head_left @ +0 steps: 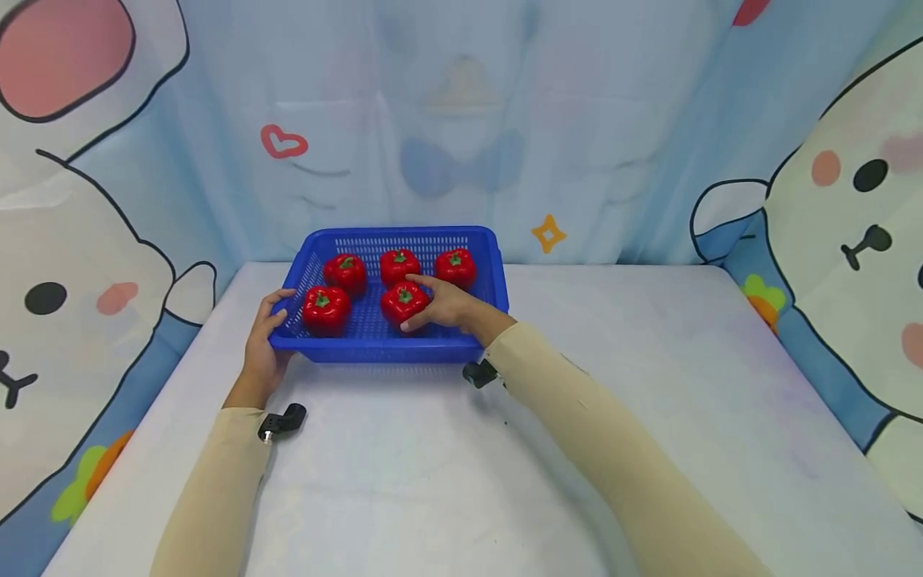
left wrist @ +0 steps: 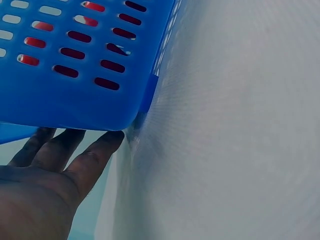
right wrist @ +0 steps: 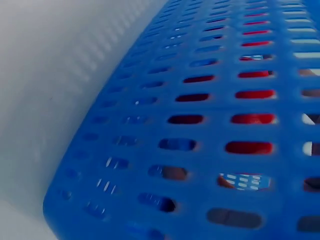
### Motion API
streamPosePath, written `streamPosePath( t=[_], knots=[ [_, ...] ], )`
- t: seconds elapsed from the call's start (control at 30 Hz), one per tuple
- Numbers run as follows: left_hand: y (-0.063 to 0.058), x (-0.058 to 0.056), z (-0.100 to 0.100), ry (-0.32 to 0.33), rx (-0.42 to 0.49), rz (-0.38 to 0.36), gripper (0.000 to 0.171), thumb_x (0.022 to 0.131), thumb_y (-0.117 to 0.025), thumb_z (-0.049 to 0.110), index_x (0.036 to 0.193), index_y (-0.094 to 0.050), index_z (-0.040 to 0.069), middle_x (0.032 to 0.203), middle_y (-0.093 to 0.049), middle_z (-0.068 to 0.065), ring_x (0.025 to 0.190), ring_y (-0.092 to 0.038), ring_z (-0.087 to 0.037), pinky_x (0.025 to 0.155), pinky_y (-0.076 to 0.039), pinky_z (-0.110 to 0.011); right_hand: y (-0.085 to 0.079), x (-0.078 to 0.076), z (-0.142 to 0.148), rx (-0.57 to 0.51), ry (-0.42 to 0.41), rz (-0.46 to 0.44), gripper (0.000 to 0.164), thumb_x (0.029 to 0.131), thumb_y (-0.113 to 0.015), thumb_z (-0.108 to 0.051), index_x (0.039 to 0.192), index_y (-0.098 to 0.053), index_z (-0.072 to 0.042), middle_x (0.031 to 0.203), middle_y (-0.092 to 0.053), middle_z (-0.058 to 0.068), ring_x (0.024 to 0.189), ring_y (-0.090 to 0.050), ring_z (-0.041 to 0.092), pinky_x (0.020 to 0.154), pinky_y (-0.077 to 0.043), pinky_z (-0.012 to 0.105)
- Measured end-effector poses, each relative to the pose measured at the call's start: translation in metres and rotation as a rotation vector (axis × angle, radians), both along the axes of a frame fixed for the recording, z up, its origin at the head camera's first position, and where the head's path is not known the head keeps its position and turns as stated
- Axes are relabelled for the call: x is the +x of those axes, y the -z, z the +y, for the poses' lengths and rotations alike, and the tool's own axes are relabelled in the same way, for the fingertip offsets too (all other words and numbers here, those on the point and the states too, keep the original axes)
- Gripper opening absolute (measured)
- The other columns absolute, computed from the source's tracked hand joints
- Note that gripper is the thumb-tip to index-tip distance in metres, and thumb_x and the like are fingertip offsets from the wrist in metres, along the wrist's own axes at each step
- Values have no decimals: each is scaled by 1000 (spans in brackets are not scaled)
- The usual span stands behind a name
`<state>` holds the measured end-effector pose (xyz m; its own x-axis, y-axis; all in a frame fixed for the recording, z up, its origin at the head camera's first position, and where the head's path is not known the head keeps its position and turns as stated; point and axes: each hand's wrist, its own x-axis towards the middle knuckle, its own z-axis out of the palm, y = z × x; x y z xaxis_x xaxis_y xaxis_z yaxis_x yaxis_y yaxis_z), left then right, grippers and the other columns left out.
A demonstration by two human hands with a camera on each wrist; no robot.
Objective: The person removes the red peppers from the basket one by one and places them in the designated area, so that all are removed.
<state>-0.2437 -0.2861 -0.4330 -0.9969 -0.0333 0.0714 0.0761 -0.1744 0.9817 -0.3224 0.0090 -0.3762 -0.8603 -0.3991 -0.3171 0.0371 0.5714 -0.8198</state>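
Note:
Several red bell peppers (head_left: 328, 311) lie in a blue plastic basket (head_left: 382, 353) with slotted walls. My right hand (head_left: 449, 306) reaches over the basket's near right part and grips the front middle pepper (head_left: 404, 302), thumb on its near side and fingers behind. The slotted wall (right wrist: 210, 130) fills the right wrist view, with red showing through the slots and most of that hand hidden. At the basket's left end, my left hand (head_left: 263, 344) holds the rim; in the left wrist view its fingers (left wrist: 92, 162) meet the rim near a corner.
The basket stands on a white table (head_left: 404, 473), near its back edge. Behind the table hangs a light blue curtain (head_left: 598, 144) with cartoon prints, which also covers both sides.

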Motion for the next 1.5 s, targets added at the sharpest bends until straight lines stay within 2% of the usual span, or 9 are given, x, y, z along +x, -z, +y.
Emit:
streamPosePath(
  t=[0.17, 0.3, 0.53, 0.67, 0.77, 0.9, 1.13, 1.33, 1.5],
  knots=[
    [-2, 2, -1, -14, -19, -12, 35, 102, -30, 28, 135, -40, 35, 160, -18, -6, 134, -35, -23, 92, -49, -23, 2, 0, -4, 100, -38, 109, 91, 79, -82, -26, 153, -29, -25, 153, -39, 12, 141, -38, 33, 110, -40, 52],
    [-3, 2, 0, -24, -38, -27, 37, 102, -31, 29, 137, -40, 36, 162, -17, -5, 138, -32, -26, 93, -49, -22, 4, 1, -4, 116, -26, 159, 90, 78, -83, -29, 150, -31, -20, 149, -43, 14, 138, -42, 33, 109, -40, 51],
    [-3, 1, 1, -30, -59, -47, 39, 101, -31, 30, 139, -39, 36, 162, -17, -2, 142, -29, -27, 111, -39, -39, 4, 1, -2, 105, 33, 180, 88, 76, -85, -29, 146, -33, -14, 142, -48, 14, 133, -46, 32, 108, -43, 49],
    [-3, 0, -1, -35, -63, -35, 38, 101, -32, 31, 138, -39, 36, 162, -17, -4, 140, -31, -26, 102, -46, -30, 2, 0, -3, 78, 54, 183, 87, 75, -85, -28, 145, -34, -13, 142, -48, 14, 132, -47, 32, 106, -45, 48],
    [-2, -1, -2, -31, -43, -22, 37, 101, -32, 29, 137, -40, 34, 161, -18, -5, 137, -33, -26, 93, -49, -23, 1, 1, -1, 46, 75, 198, 87, 75, -85, -28, 145, -34, -12, 143, -47, 13, 133, -47, 31, 104, -47, 47],
    [-1, -1, -1, -23, -31, -20, 37, 101, -32, 27, 137, -41, 33, 162, -18, -6, 138, -32, -26, 92, -49, -22, -4, 3, 4, -24, 114, 201, 87, 75, -85, -28, 144, -35, -13, 141, -48, 12, 131, -48, 30, 101, -49, 46],
    [2, -2, -1, -26, -32, -25, 38, 101, -31, 28, 138, -40, 33, 161, -19, -6, 136, -34, -26, 91, -50, -23, -31, 5, 21, -226, 151, 196, 84, 79, -82, -27, 146, -33, -15, 142, -46, 12, 129, -48, 30, 100, -50, 45],
    [1, -1, -2, -30, -33, -14, 36, 102, -32, 29, 136, -41, 34, 161, -18, -6, 137, -33, -26, 92, -50, -22, -58, -1, 48, -363, 190, 275, 80, 82, -79, -21, 147, -32, -15, 144, -43, 13, 129, -48, 30, 102, -48, 47],
    [1, -1, -1, -38, -37, -23, 37, 102, -30, 26, 136, -40, 34, 162, -18, -6, 139, -32, -27, 91, -50, -22, -64, -13, 82, -383, 320, 365, 82, 83, -78, -22, 148, -30, -18, 146, -40, 13, 132, -45, 29, 102, -48, 46]
  ],
)
